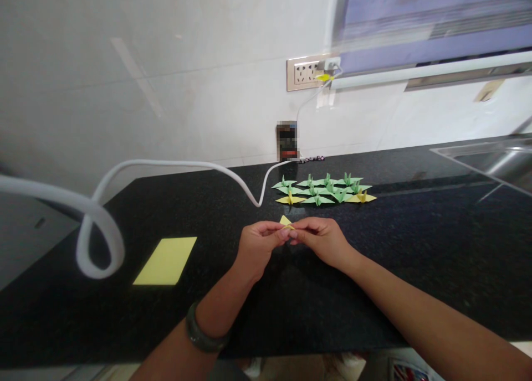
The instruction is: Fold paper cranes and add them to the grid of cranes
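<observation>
Between my two hands is a small folded piece of yellow paper (285,221), its pointed tip standing up above my fingers. My left hand (261,242) pinches it from the left, thumb and fingers together. From the other side my right hand (322,238) grips it the same way, and the fingertips of both hands meet. The lower part of the paper is hidden by my fingers. Just beyond my hands stand several green paper cranes (318,199) in close rows, with a yellow paper crane (290,199) at the front left and another yellow crane (361,197) at the front right.
Flat yellow paper (166,262) lies on the black countertop (103,320) at left. A white cable (187,164) loops across the left side towards a pixelated dark device (287,140) leaning on the wall. A wall socket (306,72) is above; a metal sink (499,156) lies far right.
</observation>
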